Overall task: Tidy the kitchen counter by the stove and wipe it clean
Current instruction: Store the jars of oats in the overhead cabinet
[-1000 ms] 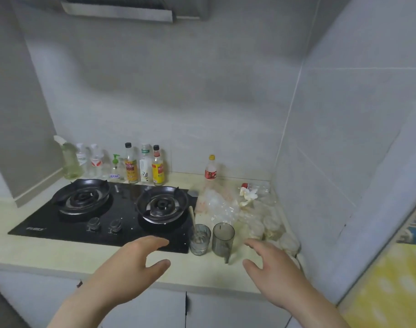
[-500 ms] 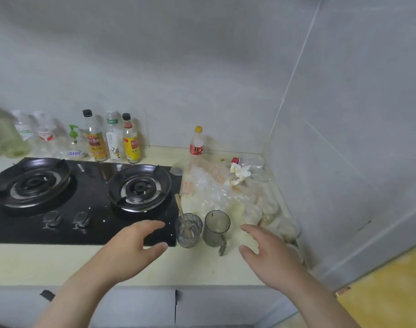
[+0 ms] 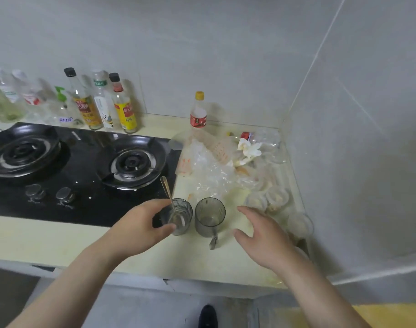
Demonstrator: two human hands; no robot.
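On the pale yellow counter [image 3: 60, 242], right of the black stove [image 3: 83, 176], stands a clear glass [image 3: 182, 217] with a metal spoon [image 3: 166, 188] in it. My left hand [image 3: 140, 227] wraps the glass's left side, thumb in front and fingers behind the rim. A smoky grey mug [image 3: 209, 215] stands just right of it, its handle pointing toward me. My right hand [image 3: 263, 237] hovers right of the mug with fingers spread, holding nothing. Crumpled clear plastic bags [image 3: 211, 171], a white tissue [image 3: 249, 147] and several small plastic cups [image 3: 276, 197] litter the corner.
A red-labelled bottle [image 3: 198, 114] stands behind the litter. Several sauce and cleaning bottles [image 3: 100, 102] line the back wall behind the stove's two burners. Tiled walls close the counter at the back and right. My shoe [image 3: 208, 316] shows on the floor below.
The view has tilted down and closer. My left hand moved forward from the counter's edge and closed around the glass. My right hand stayed spread right of the mug.
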